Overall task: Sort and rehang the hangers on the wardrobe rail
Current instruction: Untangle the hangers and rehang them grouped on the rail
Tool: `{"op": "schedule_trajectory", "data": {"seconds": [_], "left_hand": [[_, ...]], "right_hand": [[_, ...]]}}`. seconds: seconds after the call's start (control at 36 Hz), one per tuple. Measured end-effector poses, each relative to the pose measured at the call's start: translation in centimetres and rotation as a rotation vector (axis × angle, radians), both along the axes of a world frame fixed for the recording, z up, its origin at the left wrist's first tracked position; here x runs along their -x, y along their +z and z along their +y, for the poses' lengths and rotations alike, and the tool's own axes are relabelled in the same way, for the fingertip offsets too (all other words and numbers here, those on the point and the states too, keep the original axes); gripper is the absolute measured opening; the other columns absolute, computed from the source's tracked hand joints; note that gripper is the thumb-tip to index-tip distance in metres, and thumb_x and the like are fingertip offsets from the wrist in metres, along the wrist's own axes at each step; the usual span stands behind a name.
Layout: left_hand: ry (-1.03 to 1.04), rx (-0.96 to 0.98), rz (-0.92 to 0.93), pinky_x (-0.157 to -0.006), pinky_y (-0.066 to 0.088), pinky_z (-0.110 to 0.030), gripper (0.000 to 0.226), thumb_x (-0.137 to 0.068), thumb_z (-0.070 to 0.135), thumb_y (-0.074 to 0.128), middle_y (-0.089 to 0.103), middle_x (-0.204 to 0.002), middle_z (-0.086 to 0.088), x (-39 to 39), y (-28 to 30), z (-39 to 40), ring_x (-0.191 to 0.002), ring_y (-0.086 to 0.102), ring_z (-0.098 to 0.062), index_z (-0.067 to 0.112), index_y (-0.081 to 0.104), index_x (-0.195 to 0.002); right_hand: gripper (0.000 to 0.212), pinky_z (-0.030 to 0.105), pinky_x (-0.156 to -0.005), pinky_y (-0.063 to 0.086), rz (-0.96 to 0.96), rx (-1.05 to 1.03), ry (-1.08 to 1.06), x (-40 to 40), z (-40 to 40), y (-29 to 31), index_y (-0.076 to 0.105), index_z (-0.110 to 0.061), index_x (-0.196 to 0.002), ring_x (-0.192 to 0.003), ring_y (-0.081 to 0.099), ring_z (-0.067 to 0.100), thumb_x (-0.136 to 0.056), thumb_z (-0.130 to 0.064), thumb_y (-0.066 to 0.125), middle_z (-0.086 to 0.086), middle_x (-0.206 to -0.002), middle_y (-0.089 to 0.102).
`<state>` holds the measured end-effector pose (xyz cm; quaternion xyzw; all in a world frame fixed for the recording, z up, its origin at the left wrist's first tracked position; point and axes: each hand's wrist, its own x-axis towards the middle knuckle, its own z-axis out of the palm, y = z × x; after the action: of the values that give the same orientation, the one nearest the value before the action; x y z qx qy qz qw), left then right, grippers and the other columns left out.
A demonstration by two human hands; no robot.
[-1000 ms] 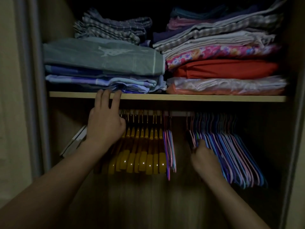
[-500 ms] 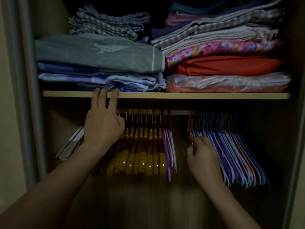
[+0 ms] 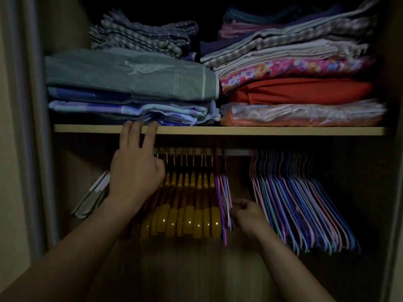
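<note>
A metal rail [image 3: 236, 152] runs under the wooden shelf [image 3: 283, 130]. On its left part hang several yellow wooden hangers [image 3: 187, 219], with a few thin pink and purple hangers [image 3: 222, 192] right beside them. After a gap, a large bunch of thin blue, pink and purple hangers [image 3: 305, 205] hangs on the right. My left hand [image 3: 136, 171] rests with straight fingers on the shelf edge, its thumb by the yellow hangers' hooks. My right hand [image 3: 248, 216] is low in the gap, fingers curled, pinching the lower edge of a thin pink hanger; blur hides the exact grip.
Folded linens are stacked on the shelf: a grey-green stack [image 3: 130, 83] on the left, a red and floral stack [image 3: 298, 92] on the right. A pale flat object [image 3: 91, 197] leans at the wardrobe's left wall. The sliding door frame [image 3: 32, 127] borders the left side.
My right hand left the edge of the big right bunch and moved left and down across the gap to the small group of thin hangers. My left hand stayed on the shelf edge.
</note>
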<state>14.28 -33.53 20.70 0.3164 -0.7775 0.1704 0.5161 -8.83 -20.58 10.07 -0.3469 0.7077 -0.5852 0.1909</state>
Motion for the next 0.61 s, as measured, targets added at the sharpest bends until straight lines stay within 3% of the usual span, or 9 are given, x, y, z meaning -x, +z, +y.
{"op": "schedule_trajectory", "data": {"seconds": [0.06, 0.17, 0.22, 0.31, 0.42, 0.53, 0.61], "left_hand": [[0.002, 0.0, 0.007, -0.089, 0.053, -0.056, 0.078, -0.082, 0.021, 0.057, 0.026, -0.155, -0.015, 0.1, 0.0, 0.0, -0.149, 0.016, -0.033, 0.019, 0.024, -0.153], [0.011, -0.01, 0.008, -0.091, 0.053, -0.056, 0.08, -0.082, 0.023, 0.056, 0.023, -0.156, -0.014, 0.3, -0.2, -0.3, -0.15, 0.013, -0.033, 0.019, 0.021, -0.154], [0.02, -0.016, -0.002, -0.092, 0.052, -0.056, 0.082, -0.082, 0.025, 0.057, 0.021, -0.157, -0.015, 0.4, -0.2, -0.4, -0.15, 0.012, -0.033, 0.02, 0.019, -0.154], [0.032, -0.015, -0.021, -0.091, 0.053, -0.056, 0.084, -0.083, 0.027, 0.058, 0.019, -0.159, -0.015, 0.3, -0.2, -0.6, -0.151, 0.009, -0.033, 0.02, 0.015, -0.155], [0.023, -0.005, -0.04, -0.087, 0.054, -0.056, 0.085, -0.084, 0.026, 0.059, 0.02, -0.158, -0.015, -0.1, -0.2, -0.6, -0.151, 0.009, -0.033, 0.021, 0.015, -0.156], [0.018, 0.029, -0.046, -0.086, 0.054, -0.056, 0.083, -0.082, 0.025, 0.06, 0.025, -0.156, -0.016, -0.4, 0.0, -0.6, -0.149, 0.015, -0.034, 0.02, 0.019, -0.155], [0.017, 0.031, -0.029, -0.091, 0.051, -0.058, 0.083, -0.082, 0.025, 0.059, 0.024, -0.156, -0.018, -0.3, -0.2, -0.7, -0.149, 0.015, -0.036, 0.02, 0.018, -0.155]], "right_hand": [[0.018, 0.044, -0.088, 0.057, 0.018, 0.001, -0.038, -0.1, 0.0, 0.1, 0.059, -0.02, -0.115, -0.096, 0.066, 0.025, -0.099, -0.013, 0.054, 0.004, -0.104, 0.065], [0.015, 0.028, -0.063, 0.054, 0.188, 0.151, -0.261, -0.1, 0.4, 0.6, 0.05, -0.035, -0.109, -0.081, 0.064, 0.011, -0.102, -0.022, 0.047, -0.01, -0.096, 0.059], [0.016, 0.028, -0.058, 0.054, 0.223, 0.224, -0.307, 0.2, 0.3, 1.7, 0.05, -0.037, -0.106, -0.078, 0.064, 0.012, -0.103, -0.022, 0.045, -0.009, -0.095, 0.06], [0.018, 0.04, -0.069, 0.057, 0.224, 0.209, -0.286, 1.1, -0.7, 4.5, 0.057, -0.033, -0.101, -0.08, 0.065, 0.018, -0.104, -0.022, 0.042, -0.004, -0.094, 0.063], [0.026, 0.036, -0.081, 0.054, 0.2, 0.136, -0.278, 2.2, -2.1, 7.0, 0.067, -0.014, -0.108, -0.091, 0.065, 0.023, -0.103, -0.016, 0.041, 0.009, -0.104, 0.068], [0.027, 0.035, -0.074, 0.053, 0.199, 0.085, -0.275, 2.4, -1.2, 5.6, 0.068, -0.017, -0.103, -0.083, 0.065, 0.021, -0.103, -0.018, 0.041, 0.005, -0.097, 0.069], [0.026, 0.038, -0.081, 0.056, 0.21, 0.042, -0.27, 2.2, 0.5, 3.1, 0.07, -0.019, -0.1, -0.088, 0.065, 0.022, -0.101, -0.021, 0.045, 0.003, -0.095, 0.07]]}}
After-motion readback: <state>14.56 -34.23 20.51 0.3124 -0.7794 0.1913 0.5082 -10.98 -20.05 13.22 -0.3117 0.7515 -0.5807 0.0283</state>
